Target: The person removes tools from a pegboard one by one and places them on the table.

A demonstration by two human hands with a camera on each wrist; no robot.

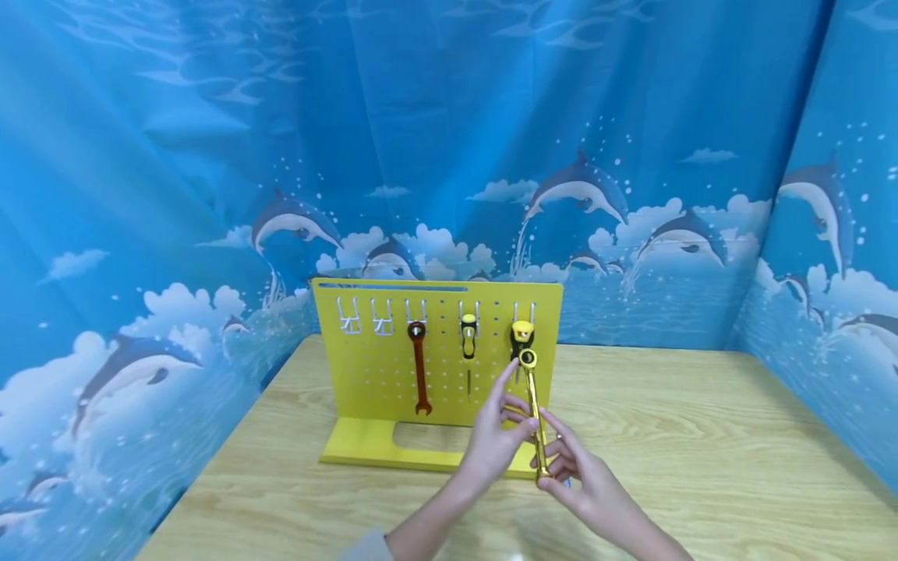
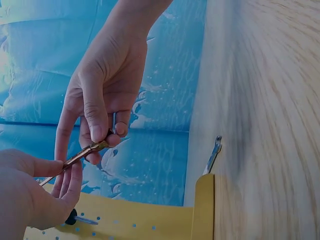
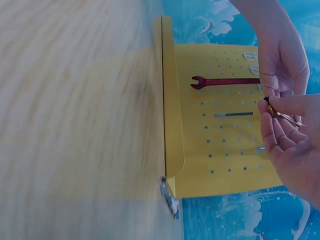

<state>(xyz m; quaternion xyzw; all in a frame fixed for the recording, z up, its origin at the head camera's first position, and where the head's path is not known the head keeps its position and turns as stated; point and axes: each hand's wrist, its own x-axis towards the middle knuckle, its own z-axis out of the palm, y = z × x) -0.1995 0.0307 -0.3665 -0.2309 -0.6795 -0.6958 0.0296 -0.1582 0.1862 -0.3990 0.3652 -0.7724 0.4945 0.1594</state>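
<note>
Wrench in gold finish (image 1: 533, 397), head view: carried by both hands, ring end up, in front of the right part of a yellow pegboard (image 1: 379, 382). Left hand (image 1: 491, 440) pinches the shaft about midway; its index finger extends along the tool to just beside the ring. Right hand (image 1: 592, 483) grips the lower end between thumb and fingers. A red wrench (image 1: 420, 374) hangs vertically, open end down. To its right hang a slim screwdriver (image 1: 468, 343) and a stout screwdriver (image 1: 521, 332), both yellow and black; the gold ring overlaps the stout one from this angle, and contact cannot be determined. Two white hooks (image 1: 382, 318) stand left of the red wrench. Board base rests on a wood-grain table (image 1: 673, 436); a blue dolphin-print curtain (image 1: 435, 140) hangs behind.

Left wrist view: left thumb and fingers are closed narrowly on the shaft; right thumb and fingertips hold the far end. A silver metal item (image 2: 215, 155) projects past the end of the board's base.

Right wrist view: right thumb and index finger pinch the gold end, the remaining fingers extended; the left hand is partly hidden behind. The silver item shows at the base's corner.
</note>
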